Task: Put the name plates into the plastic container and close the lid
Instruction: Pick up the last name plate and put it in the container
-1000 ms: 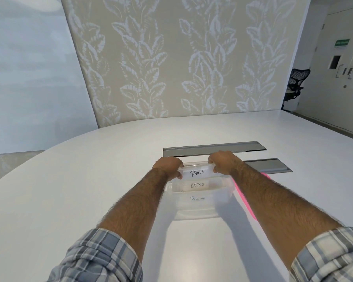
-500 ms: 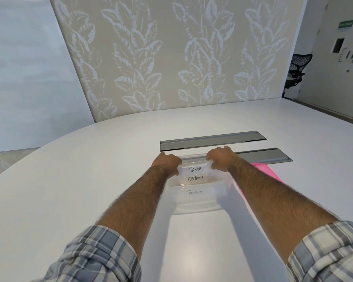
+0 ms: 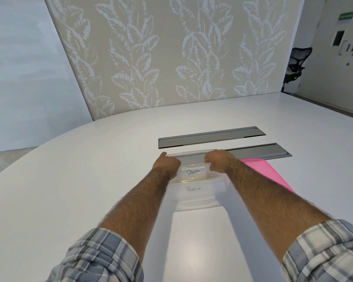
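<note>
Your plastic container (image 3: 196, 204) sits mid-table (image 3: 90, 180), straight ahead of you, long axis running L–R; it's clear, w/ rounded corners and see-thru walls; the PANDA plate (image 3: 192, 172) lies along that same axis at the far side, handwriting upright to you; your left hand (image 3: 167, 163) and right hand (image 3: 218, 160) are curled round its two ends, gripping it; fingertips are hidden, so can't tell whether it rests on anything; the PENGUIN plate (image 3: 193, 189) shows nearer you, fainter thru the plastic; the pink lid (image 3: 259, 169), flat and matte, lies just right of the container, partly covered by your right forearm; two grey slots (image 3: 210, 136) run beyond.
</note>
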The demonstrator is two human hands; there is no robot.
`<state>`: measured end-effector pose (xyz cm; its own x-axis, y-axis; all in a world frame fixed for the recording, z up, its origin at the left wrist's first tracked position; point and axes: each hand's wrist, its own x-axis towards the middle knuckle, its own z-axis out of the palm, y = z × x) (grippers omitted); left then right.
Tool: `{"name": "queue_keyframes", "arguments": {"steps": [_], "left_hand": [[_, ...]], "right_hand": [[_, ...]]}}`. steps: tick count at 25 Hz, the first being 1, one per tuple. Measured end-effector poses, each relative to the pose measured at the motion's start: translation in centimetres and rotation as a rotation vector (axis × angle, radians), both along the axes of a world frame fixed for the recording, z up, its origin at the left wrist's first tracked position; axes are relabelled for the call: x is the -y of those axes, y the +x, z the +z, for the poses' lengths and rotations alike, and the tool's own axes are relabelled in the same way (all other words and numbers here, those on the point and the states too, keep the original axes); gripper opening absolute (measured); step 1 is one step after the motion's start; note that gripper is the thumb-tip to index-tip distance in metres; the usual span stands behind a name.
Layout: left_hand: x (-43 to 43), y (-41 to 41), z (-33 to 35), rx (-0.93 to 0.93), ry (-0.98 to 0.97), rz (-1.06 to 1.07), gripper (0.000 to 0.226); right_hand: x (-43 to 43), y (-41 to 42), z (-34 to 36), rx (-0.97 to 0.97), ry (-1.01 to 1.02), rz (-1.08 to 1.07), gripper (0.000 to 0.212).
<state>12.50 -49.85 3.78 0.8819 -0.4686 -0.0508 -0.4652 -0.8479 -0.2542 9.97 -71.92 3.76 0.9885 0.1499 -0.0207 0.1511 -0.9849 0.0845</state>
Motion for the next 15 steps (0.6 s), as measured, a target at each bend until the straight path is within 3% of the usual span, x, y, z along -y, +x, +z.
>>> {"name": "queue_keyframes", "arguments": {"steps": [7, 15], "left_hand": [[0.4, -0.4, -0.4, 0.020, 0.053, 0.027, 0.028], [0.5, -0.1, 0.0, -0.024, 0.087, 0.011, 0.027]], "right_hand": [[-0.9, -0.3, -0.6, 0.128, -0.143, 0.026, 0.036], [-1.4, -0.5, -0.5, 0.062, -0.019, -0.036, 0.036]]}}
